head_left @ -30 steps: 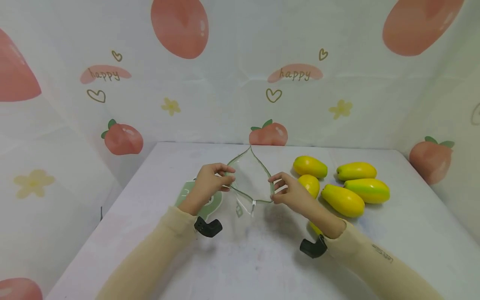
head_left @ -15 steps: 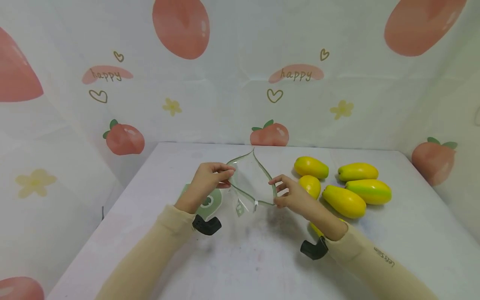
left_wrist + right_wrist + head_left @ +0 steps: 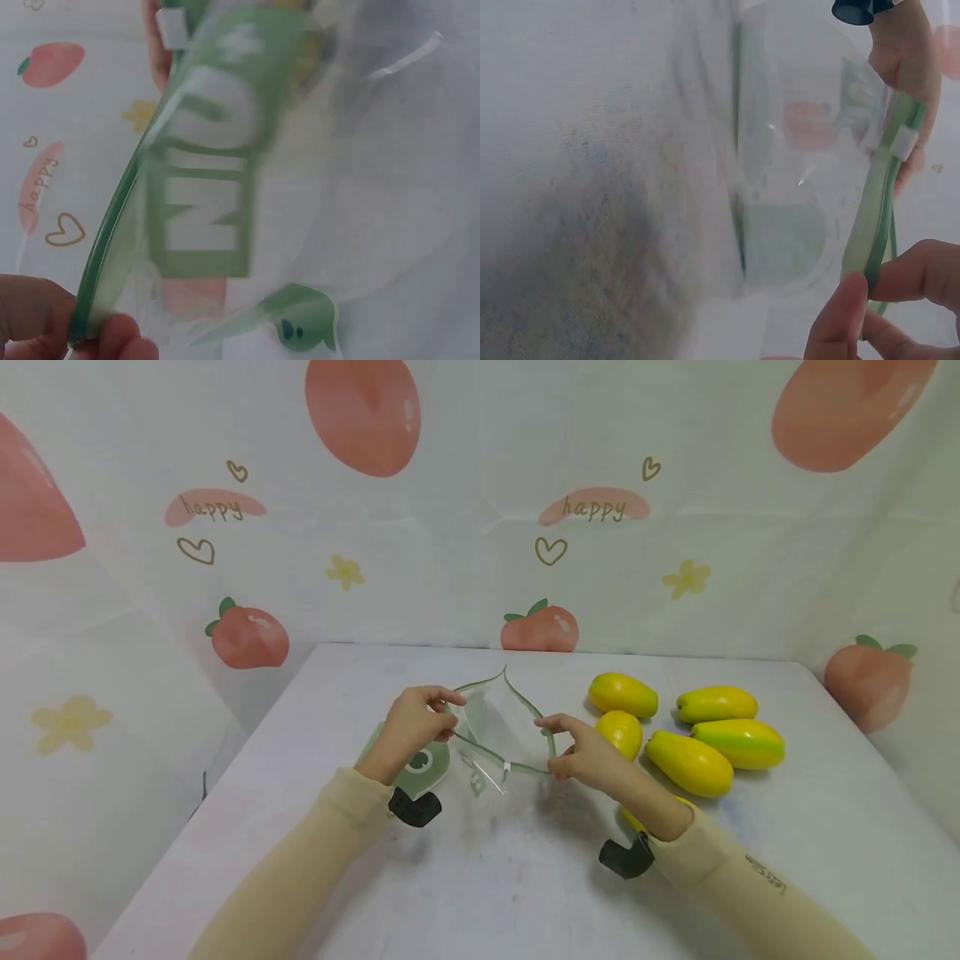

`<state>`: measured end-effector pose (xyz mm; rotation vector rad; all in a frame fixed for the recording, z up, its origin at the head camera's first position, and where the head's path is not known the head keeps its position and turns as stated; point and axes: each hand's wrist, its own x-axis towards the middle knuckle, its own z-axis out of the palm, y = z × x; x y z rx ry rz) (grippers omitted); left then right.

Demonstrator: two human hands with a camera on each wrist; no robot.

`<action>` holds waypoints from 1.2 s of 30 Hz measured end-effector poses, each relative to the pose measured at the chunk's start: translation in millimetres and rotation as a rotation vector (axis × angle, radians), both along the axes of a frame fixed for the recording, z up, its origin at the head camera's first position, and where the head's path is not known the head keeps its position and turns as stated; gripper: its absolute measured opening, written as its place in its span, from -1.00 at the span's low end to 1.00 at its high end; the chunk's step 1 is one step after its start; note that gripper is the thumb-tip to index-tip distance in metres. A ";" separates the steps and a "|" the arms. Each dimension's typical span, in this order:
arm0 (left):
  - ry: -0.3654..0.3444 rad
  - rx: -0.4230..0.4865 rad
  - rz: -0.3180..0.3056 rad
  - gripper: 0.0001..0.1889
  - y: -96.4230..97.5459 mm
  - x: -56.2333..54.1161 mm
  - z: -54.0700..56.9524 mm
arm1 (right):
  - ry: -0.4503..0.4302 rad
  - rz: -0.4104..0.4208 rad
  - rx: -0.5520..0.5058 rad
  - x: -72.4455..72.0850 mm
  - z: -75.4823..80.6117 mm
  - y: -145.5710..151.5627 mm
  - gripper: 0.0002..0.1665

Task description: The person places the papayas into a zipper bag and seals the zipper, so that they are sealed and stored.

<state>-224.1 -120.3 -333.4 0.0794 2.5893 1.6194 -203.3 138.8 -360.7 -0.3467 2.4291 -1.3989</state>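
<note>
Bag is hanging, gaping, over the table, left hand and right hand each pinching its rim, the step seemingly being to spread it, the next move probably calling for a steady grip.

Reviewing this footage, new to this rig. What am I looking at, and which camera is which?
No robot here: just a person's bare left hand and right hand. The wide picture comes from a camera worn on the head, looking forward and down. The two close-ups come from cameras on each wrist; the curved black devices are probably those.

On the white tabletop, six yellow, elongated, papaya-like fruits show around and beyond the right hand. A flat green shape with a printed eye lies partly hidden by the left hand.

Both hands pinch the green rim of a clear plastic bag, its mouth open between them.
</note>
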 end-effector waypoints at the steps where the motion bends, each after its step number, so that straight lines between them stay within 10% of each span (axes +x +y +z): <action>1: -0.013 0.017 -0.011 -0.69 0.7 0.4 0.1 | -0.003 0.003 -0.002 -0.2 0.3 -0.5 -0.28; 14: -0.068 0.151 -0.152 -0.69 21.8 0.9 -9.3 | 0.000 -0.006 0.073 -3.4 -2.5 -13.0 -0.31; 36: -0.088 0.123 -0.159 -0.71 36.1 -5.3 -23.8 | -0.038 -0.037 0.066 -1.9 -7.9 -20.3 -0.30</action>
